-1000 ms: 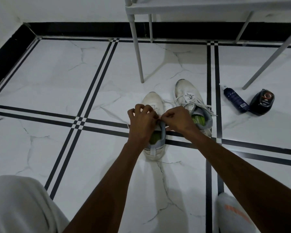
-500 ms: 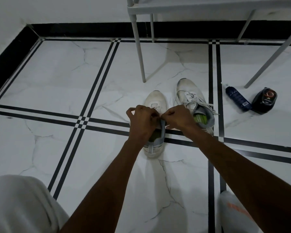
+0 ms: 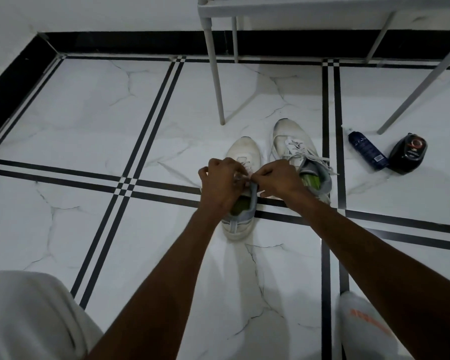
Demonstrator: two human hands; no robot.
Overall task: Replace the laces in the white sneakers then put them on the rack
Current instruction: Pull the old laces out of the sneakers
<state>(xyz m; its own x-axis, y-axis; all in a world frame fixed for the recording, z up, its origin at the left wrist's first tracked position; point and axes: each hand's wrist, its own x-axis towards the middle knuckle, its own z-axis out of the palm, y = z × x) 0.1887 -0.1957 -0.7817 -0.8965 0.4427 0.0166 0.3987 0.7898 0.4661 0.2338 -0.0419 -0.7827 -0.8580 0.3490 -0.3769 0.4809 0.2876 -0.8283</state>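
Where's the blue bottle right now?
The blue bottle lies on the floor at right, between the laced sneaker and the black container.

Light: dim and cool, the room is reading grey-blue.
Shadows: soft ones are falling toward us from the rack legs across the floor.
Focus: the hands are looking slightly smeared.
Edges: tile lines are bowing at the corners.

Bare forearms, light grey trousers, white sock with orange lettering
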